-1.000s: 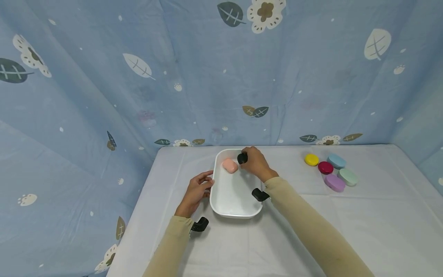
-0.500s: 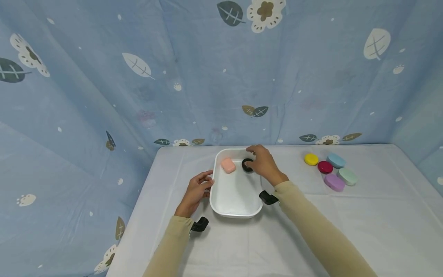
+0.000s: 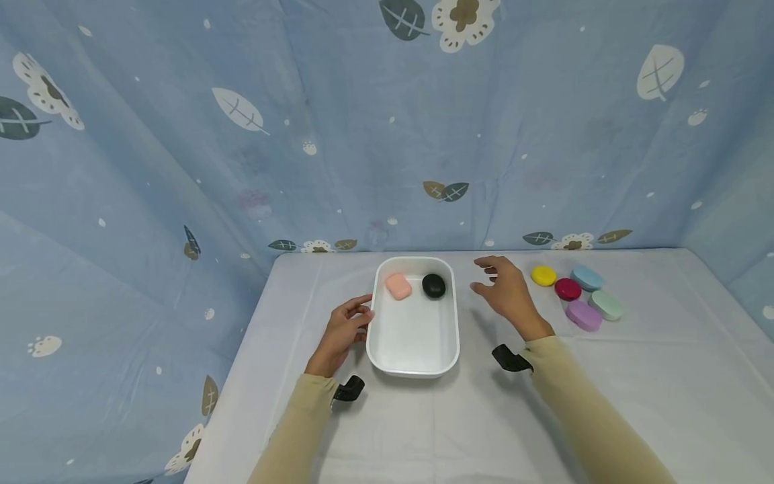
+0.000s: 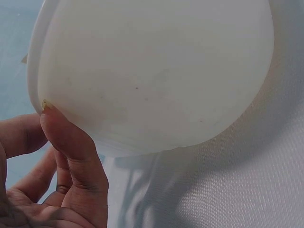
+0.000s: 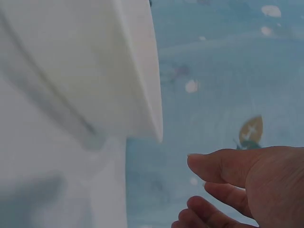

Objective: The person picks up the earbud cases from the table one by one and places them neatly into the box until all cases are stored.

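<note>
1. Lightly pinching the left rim of the white tray [image 3: 413, 344] between thumb and forefinger with the left grip [image 3: 338, 336].
2. Holding nothing in the right grip [image 3: 506, 296], loosely spread between tray and yellow piece [image 3: 543, 275].
3. At the tray's far end, see the pink piece [image 3: 398, 286] left and black piece [image 3: 433, 286] right, apart.
4. On the right, find red piece [image 3: 568, 290], blue piece [image 3: 587, 277], mint piece [image 3: 607, 306] and purple piece [image 3: 584, 316] clustered.
5. Could tilt or shift the tray by pressing too hard on one side, probably sliding both pieces.
6. Could knock neighbours by reaching carelessly into that tight cluster, or drop a smooth-looking piece through too shallow a pinch.
7. Note a white-clothed counter [image 3: 496, 437], faintly creased; beyond and leftward, a blue curtain [image 3: 363, 141] printed with leaves and flowers.
</note>
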A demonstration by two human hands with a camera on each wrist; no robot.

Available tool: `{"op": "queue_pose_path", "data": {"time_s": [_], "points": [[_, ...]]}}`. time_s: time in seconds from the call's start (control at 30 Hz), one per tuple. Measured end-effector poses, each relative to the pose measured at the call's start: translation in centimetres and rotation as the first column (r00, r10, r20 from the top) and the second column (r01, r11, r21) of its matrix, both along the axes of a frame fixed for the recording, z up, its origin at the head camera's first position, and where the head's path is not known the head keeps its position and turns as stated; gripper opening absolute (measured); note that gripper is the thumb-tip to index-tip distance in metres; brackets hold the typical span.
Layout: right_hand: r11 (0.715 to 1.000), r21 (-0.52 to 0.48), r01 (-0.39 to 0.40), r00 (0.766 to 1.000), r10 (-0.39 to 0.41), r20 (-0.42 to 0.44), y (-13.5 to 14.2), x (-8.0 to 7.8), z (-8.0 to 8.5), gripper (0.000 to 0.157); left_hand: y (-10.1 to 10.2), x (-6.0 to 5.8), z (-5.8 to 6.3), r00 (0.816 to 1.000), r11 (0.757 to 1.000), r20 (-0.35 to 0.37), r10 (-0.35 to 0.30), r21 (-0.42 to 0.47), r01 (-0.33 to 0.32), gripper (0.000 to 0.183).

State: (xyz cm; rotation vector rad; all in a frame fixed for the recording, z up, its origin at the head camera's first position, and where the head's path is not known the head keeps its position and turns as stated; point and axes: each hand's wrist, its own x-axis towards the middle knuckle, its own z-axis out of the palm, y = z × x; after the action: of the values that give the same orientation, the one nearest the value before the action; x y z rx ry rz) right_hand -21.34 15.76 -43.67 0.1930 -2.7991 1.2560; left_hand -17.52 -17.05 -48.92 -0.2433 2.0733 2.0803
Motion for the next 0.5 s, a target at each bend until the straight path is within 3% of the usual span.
{"op": "queue_pose_path", "data": {"time_s": [0.5], "points": [[0.994,0.015,0.104,0.993,-0.104,0.050,6.4,3.3,-1.9,0.052,-0.1,0.0,-0.2,1.000,1.000,-0.010,-0.001,-0.004,0.001,0.043]]}}
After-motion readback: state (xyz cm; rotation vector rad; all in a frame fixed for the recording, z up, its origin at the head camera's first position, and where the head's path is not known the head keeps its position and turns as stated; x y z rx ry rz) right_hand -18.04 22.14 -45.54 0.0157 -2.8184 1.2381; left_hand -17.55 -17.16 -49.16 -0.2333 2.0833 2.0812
